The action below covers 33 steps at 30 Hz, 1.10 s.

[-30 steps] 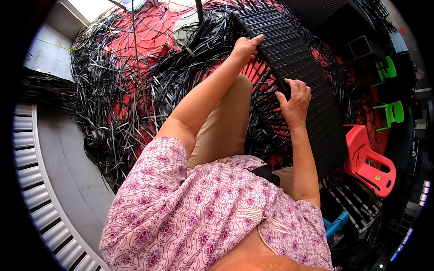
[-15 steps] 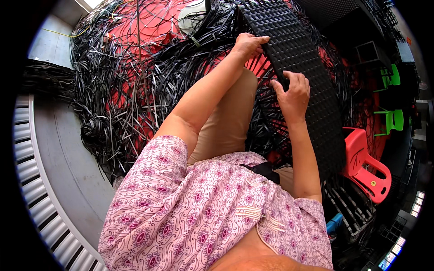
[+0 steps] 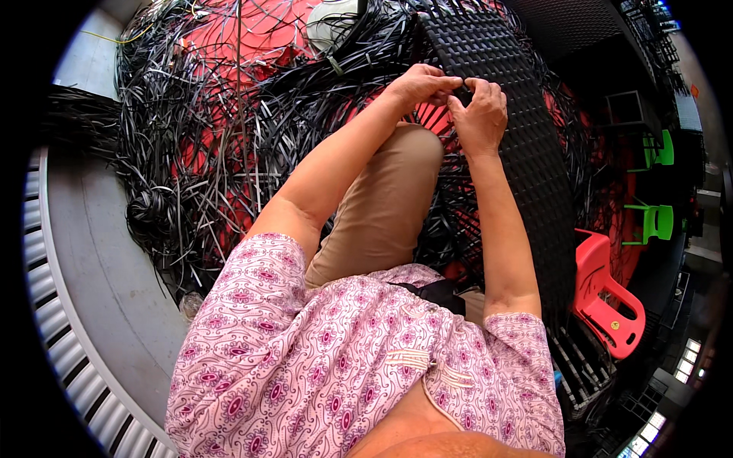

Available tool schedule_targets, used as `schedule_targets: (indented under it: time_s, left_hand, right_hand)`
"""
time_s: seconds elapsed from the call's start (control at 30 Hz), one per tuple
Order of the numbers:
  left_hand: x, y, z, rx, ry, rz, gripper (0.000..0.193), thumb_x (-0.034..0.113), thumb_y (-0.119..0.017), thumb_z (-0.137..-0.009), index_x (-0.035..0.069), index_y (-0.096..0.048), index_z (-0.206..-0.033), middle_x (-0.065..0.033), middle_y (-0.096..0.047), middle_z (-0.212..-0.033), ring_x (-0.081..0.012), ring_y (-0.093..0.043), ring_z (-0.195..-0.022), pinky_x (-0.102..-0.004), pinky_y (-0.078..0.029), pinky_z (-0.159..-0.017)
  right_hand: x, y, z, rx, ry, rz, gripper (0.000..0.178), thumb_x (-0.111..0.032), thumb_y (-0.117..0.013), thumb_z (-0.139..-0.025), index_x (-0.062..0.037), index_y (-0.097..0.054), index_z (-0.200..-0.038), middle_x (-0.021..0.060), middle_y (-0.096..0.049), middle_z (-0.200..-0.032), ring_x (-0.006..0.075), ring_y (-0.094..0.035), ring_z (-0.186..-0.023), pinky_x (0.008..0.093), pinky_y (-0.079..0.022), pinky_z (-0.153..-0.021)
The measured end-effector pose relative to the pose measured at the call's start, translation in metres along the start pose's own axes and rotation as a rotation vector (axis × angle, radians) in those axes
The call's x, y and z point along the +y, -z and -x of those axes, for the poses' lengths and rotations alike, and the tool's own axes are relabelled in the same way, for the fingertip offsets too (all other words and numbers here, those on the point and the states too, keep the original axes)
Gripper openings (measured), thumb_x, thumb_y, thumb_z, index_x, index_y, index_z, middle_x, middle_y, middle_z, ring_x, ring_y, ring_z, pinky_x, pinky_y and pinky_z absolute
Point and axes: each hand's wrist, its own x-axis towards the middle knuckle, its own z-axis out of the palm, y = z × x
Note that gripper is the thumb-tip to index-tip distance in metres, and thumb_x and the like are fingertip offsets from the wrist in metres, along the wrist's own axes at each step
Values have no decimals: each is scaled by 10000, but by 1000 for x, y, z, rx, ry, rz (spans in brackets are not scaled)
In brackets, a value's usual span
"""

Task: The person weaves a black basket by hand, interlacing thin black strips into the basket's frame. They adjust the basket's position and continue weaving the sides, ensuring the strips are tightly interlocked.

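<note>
A long panel woven from flat black plastic strips (image 3: 527, 145) runs from the upper middle down my right side. My left hand (image 3: 426, 85) is at its left edge, thumb stretched toward the weave and fingers curled underneath in a pinch. Close beside it, almost touching, my right hand (image 3: 481, 114) has thumb and bent fingers drawn together at the same edge. Whatever lies between the fingertips is too small or hidden to name. Loose strip ends fan out below the panel's edge, near my bent knee (image 3: 382, 198).
Tangled black strips (image 3: 191, 145) cover much of the red floor (image 3: 221, 38) to the left. A pale round object (image 3: 330, 27) stands at the far side. To the right are a red plastic chair (image 3: 607, 298) and green chairs (image 3: 655, 221). A grey ledge (image 3: 107, 237) curves along the left.
My right hand has moved up and left along the panel's edge to meet my left hand, its fingers closing in. The left hand has shifted slightly down and right. The view has tilted a little.
</note>
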Motion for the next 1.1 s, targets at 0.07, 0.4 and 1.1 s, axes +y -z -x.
schedule_targets:
  time_s: [0.07, 0.4, 1.1]
  left_hand:
    - [15, 7, 3, 6, 78, -125, 461, 474, -749, -918, 15, -717, -883, -34, -694, -763, -95, -660, -645, -239, -551, -586]
    - [20, 29, -38, 528, -61, -616, 719, 710, -788, -707, -4, -701, -690, -87, -679, -669, -198, -653, -612, -338, -530, -627]
    - [18, 32, -9, 328, -102, -122, 376, 347, -872, -791, 1, -725, -779, -74, -686, -684, -124, -621, -566, -269, -517, -525]
  right_hand:
    - [2, -2, -2, 7, -5, 12, 472, -325, -871, -740, -91, -669, -1097, 92, -644, -1048, 303, -630, -1013, 420, -522, -895]
    - [-15, -6, -23, -101, 10, 70, 463, -370, -862, -759, -132, -688, -1116, 95, -648, -1061, 288, -706, -926, 420, -578, -759]
    - [-33, -21, -28, -115, 31, 106, 415, -332, -844, -779, -107, -651, -1069, 85, -640, -1071, 289, -718, -857, 420, -589, -723]
